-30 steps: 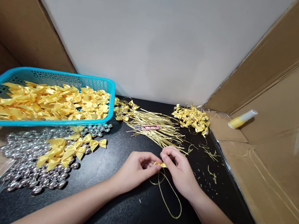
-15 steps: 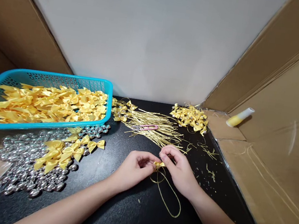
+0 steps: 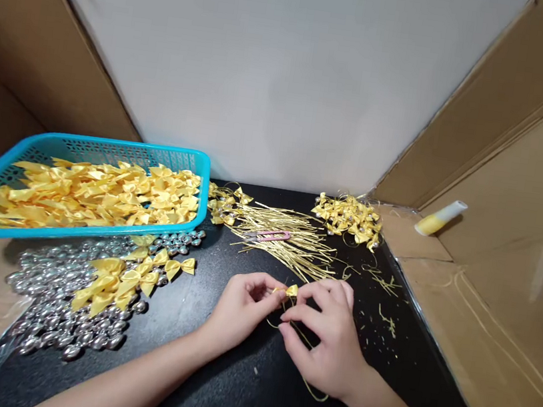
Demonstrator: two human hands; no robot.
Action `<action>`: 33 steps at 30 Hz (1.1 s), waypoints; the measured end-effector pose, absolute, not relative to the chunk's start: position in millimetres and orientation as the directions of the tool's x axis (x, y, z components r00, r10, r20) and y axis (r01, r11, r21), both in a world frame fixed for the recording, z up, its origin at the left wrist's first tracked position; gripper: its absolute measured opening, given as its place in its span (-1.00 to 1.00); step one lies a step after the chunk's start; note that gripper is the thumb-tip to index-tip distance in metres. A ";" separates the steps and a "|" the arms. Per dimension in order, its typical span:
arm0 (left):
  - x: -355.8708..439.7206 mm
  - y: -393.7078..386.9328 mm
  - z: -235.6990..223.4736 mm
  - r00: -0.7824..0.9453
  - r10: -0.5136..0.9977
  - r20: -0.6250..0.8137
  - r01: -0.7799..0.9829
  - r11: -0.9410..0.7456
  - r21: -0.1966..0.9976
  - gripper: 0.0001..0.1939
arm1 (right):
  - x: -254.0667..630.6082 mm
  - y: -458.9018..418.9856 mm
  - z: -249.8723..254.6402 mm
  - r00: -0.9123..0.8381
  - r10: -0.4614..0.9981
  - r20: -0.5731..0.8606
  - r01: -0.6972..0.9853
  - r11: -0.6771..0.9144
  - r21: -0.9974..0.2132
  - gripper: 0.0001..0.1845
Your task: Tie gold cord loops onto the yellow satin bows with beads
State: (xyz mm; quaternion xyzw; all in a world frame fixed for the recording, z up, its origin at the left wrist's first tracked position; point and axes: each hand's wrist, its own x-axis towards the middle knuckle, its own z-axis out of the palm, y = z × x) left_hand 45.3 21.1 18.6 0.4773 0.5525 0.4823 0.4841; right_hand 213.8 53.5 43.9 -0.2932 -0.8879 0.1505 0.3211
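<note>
Between thumb and fingertips, my left hand (image 3: 244,307) pinches a small yellow ribbon bow (image 3: 292,291) over the black table. A thin gold cord (image 3: 314,393) hangs from the bow in a loop, partly hidden behind my right hand. My right hand (image 3: 329,333) is just right of the bow, its thumb and index finger closed around the cord below the bow. The other fingers curl beside the bow. Just beyond the hands lies a spread of cut gold cords (image 3: 290,250), with pink-handled thread snips (image 3: 271,236) on top.
A turquoise basket (image 3: 205,187) full of yellow bows stands at left. Before it lie silver beads (image 3: 53,321) and several loose bows (image 3: 140,276). Tied bows with beads (image 3: 347,217) are heaped at back right. A yellow-white tube (image 3: 441,218) rests against the cardboard wall (image 3: 519,198).
My right hand has come down and turned, its thumb and index finger now at the cord below the bow. My left hand keeps its pinch on the bow. The view has shifted slightly.
</note>
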 end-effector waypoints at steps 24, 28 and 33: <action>45.0 53.9 144.8 -0.143 0.850 0.507 0.694 -0.280 0.664 -0.84 | 182.4 103.0 109.2 -0.232 0.691 0.685 0.463 0.698 -0.546 -0.90; 37.2 63.3 138.2 -0.187 0.898 0.399 0.619 -0.208 0.757 -0.79 | 181.0 116.3 107.9 -0.363 0.765 0.532 0.298 0.637 -0.711 -0.86; 25.0 71.1 122.8 -0.197 0.933 0.302 0.607 -0.126 0.785 -0.77 | 187.5 123.5 109.7 -0.590 0.737 0.329 0.134 0.491 -0.861 -0.85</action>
